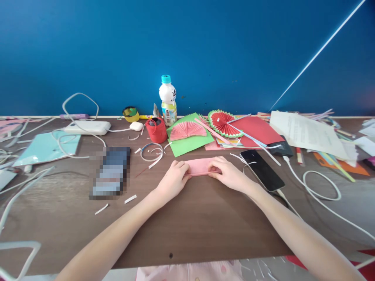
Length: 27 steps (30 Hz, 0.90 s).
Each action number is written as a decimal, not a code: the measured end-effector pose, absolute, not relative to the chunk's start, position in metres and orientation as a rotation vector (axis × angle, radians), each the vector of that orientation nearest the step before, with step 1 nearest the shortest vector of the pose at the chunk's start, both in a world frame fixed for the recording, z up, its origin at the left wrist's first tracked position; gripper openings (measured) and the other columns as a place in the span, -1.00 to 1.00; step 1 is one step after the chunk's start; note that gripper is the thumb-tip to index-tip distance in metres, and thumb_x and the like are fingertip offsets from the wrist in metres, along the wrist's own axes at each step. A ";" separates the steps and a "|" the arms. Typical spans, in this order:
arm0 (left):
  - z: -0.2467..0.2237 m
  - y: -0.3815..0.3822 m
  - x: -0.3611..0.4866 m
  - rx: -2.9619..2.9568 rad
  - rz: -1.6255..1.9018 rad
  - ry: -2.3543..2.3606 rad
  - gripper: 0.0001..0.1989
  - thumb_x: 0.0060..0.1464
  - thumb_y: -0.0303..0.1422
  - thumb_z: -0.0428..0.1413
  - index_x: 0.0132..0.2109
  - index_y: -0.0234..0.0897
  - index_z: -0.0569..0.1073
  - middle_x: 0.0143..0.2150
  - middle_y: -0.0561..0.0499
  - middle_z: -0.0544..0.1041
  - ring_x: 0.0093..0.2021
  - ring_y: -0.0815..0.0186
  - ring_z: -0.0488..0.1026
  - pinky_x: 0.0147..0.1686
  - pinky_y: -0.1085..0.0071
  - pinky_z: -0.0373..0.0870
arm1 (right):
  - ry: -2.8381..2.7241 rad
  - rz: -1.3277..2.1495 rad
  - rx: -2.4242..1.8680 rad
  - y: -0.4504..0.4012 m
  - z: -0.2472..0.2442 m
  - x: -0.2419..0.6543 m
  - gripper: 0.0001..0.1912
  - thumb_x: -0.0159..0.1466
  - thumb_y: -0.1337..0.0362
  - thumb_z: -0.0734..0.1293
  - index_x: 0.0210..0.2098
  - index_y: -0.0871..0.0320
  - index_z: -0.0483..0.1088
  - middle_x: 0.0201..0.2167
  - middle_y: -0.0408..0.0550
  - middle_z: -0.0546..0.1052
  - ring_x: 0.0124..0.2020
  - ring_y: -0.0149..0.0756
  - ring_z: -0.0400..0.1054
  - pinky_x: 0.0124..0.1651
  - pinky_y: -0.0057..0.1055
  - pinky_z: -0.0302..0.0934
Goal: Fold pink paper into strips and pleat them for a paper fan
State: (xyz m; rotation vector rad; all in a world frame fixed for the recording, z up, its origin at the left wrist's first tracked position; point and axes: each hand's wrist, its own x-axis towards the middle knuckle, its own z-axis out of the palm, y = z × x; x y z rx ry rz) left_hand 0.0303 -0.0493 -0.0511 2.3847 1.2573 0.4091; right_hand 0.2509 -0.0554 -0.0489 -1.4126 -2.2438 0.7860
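A strip of pink paper (199, 165) lies across the middle of the brown table, its near edge folded into a narrow band. My left hand (173, 180) pinches its left end between thumb and fingers. At the right end, my right hand (227, 174) pinches the folded edge the same way. Just beyond the strip, a pleated pink paper fan (188, 130) rests on a green sheet (177, 148). To its right is a round pleated fan (221, 124) in red with a green and white rim.
Behind stand a white bottle (168, 94) and a red ribbon roll (156, 130). A blurred phone (111, 171) lies left, a black phone (262, 170) right with a white cable (318, 197). Red paper (259, 130), printed sheets (307, 132) and paper scraps (130, 199) are scattered around.
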 end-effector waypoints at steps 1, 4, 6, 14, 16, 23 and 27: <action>-0.052 -0.049 0.031 2.386 0.415 1.257 -0.96 0.08 -0.44 0.03 -0.34 -0.29 0.31 -0.28 -0.03 0.41 -0.20 0.24 0.24 -0.15 0.31 0.29 | -2.258 0.778 -1.408 -0.055 -0.048 0.251 -0.95 0.19 0.37 0.26 -0.39 0.12 0.28 -0.28 -0.05 0.38 -0.10 -0.21 0.20 -0.03 -0.23 0.14; -0.054 -0.050 0.032 2.388 0.417 1.275 -0.95 0.05 -0.46 0.05 -0.34 -0.29 0.30 -0.28 -0.03 0.40 -0.19 0.22 0.24 -0.15 0.30 0.29 | -2.273 0.775 -1.410 -0.055 -0.048 0.251 -0.94 0.18 0.38 0.26 -0.40 0.12 0.27 -0.27 -0.05 0.38 -0.09 -0.20 0.19 -0.02 -0.22 0.13; -0.054 -0.051 0.033 2.372 0.418 1.297 -0.92 0.02 -0.43 0.09 -0.35 -0.29 0.29 -0.29 -0.03 0.39 -0.19 0.21 0.23 -0.15 0.29 0.29 | -2.260 0.786 -1.421 -0.055 -0.048 0.251 -0.93 0.16 0.39 0.27 -0.40 0.12 0.26 -0.24 -0.04 0.39 -0.06 -0.19 0.19 -0.01 -0.21 0.13; -0.055 -0.053 0.035 2.324 0.447 1.267 -0.92 0.04 -0.46 0.07 -0.35 -0.28 0.28 -0.32 -0.01 0.37 -0.19 0.22 0.22 -0.17 0.31 0.29 | -2.219 0.850 -1.412 -0.055 -0.050 0.250 -0.92 0.17 0.35 0.27 -0.45 0.10 0.28 -0.28 -0.04 0.42 0.01 -0.16 0.16 0.02 -0.16 0.12; -0.055 -0.053 0.036 2.320 0.458 1.260 -0.90 0.03 -0.46 0.08 -0.38 -0.28 0.27 -0.36 0.00 0.36 -0.20 0.22 0.22 -0.19 0.33 0.29 | -2.226 0.841 -1.407 -0.055 -0.051 0.250 -0.89 0.17 0.36 0.27 -0.48 0.11 0.27 -0.30 -0.05 0.42 0.01 -0.16 0.16 0.03 -0.15 0.11; -0.057 -0.055 0.033 2.400 0.476 1.238 -0.92 0.04 -0.43 0.08 -0.37 -0.28 0.29 -0.33 0.00 0.39 -0.19 0.24 0.24 -0.18 0.35 0.31 | -2.275 0.798 -1.387 -0.056 -0.052 0.253 -0.90 0.17 0.34 0.28 -0.47 0.11 0.28 -0.29 -0.05 0.42 -0.02 -0.16 0.17 -0.01 -0.17 0.13; -0.057 -0.061 0.034 2.707 0.425 1.225 -0.91 0.11 -0.43 0.00 -0.36 -0.29 0.32 -0.34 -0.03 0.40 -0.23 0.24 0.27 -0.18 0.33 0.31 | -2.377 0.665 -1.354 -0.061 -0.051 0.254 -0.91 0.20 0.39 0.25 -0.43 0.13 0.28 -0.31 -0.05 0.39 -0.18 -0.24 0.24 -0.13 -0.27 0.17</action>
